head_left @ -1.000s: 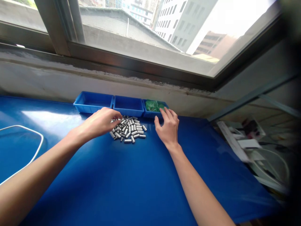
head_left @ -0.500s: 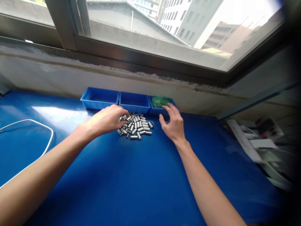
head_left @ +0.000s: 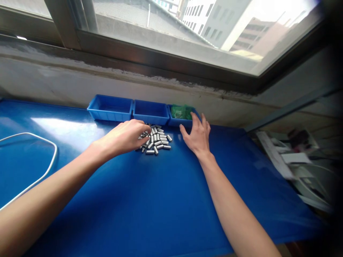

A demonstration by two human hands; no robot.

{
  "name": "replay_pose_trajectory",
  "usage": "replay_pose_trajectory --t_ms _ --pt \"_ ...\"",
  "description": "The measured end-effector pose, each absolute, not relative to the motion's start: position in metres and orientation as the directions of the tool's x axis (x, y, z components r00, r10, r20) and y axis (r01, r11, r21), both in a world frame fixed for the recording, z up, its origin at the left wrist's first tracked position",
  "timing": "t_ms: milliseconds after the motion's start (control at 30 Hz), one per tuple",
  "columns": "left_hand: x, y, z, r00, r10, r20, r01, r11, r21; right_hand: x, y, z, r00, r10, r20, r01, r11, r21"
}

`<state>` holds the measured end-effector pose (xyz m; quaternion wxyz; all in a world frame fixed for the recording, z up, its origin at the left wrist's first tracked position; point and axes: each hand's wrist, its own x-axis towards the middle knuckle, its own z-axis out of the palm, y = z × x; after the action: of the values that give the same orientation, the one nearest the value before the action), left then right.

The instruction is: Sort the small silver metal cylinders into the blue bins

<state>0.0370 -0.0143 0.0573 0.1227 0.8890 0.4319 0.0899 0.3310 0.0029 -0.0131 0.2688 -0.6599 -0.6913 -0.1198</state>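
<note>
A pile of short silvery metal hex standoffs (head_left: 157, 138) lies on the blue tabletop. My left hand (head_left: 130, 135) is cupped over the left side of this pile, thumb and forefinger apart, with several pieces visible in the gap. Its other fingertips are hidden behind the hand. Farther right, my right hand (head_left: 197, 134) is open, fingers spread, at the front right of the right-hand blue bin (head_left: 175, 122). Crumpled green plastic bags (head_left: 182, 112) fill that bin. Whether the right fingertips touch the bin or the bags I cannot tell.
Two more blue bins, a left one (head_left: 109, 115) and a middle one (head_left: 151, 119), stand in the same row against the wall below a window. A white cable (head_left: 53, 157) curves across the left of the blue table (head_left: 150, 200). Blurred items (head_left: 297, 159) sit beyond its right edge.
The view has shifted slightly. My left hand has moved a little right over the standoffs. My right hand's fingers have spread and shifted at the right bin.
</note>
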Motion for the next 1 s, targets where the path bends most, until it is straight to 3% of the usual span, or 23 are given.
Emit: replay_pose_trajectory --t_ms 167,300,400,500,600,800,1000 --pt "0.038 -0.017 0.061 0.61 0.791 0.043 0.751 -0.595 0.287 0.331 0.003 -0.014 -0.008 0.86 0.51 0.982 0.104 -0.159" --pt "0.034 -0.015 0.062 0.608 0.793 0.048 0.754 -0.595 0.278 0.315 -0.006 -0.002 -0.11 0.798 0.593 0.964 0.231 -0.132" --pt "0.026 -0.009 0.061 0.611 0.79 0.041 0.753 -0.597 0.277 0.29 -0.021 0.008 -0.204 0.765 0.611 0.877 0.42 -0.234" --pt "0.017 -0.002 0.059 0.611 0.791 0.036 0.753 -0.594 0.283 0.261 -0.036 0.008 -0.307 0.792 0.528 0.757 0.539 -0.369" --pt "0.012 0.001 0.059 0.628 0.778 0.024 0.737 -0.604 0.305 0.239 -0.044 0.0 -0.385 0.777 0.498 0.71 0.594 -0.378" --pt "0.014 0.002 0.057 0.66 0.751 0.001 0.704 -0.619 0.348 0.231 -0.04 -0.009 -0.368 0.745 0.556 0.661 0.63 -0.408" --pt "0.019 0.002 0.059 0.648 0.762 -0.028 0.722 -0.602 0.341 0.236 -0.033 -0.008 -0.238 0.806 0.542 0.581 0.566 -0.585"
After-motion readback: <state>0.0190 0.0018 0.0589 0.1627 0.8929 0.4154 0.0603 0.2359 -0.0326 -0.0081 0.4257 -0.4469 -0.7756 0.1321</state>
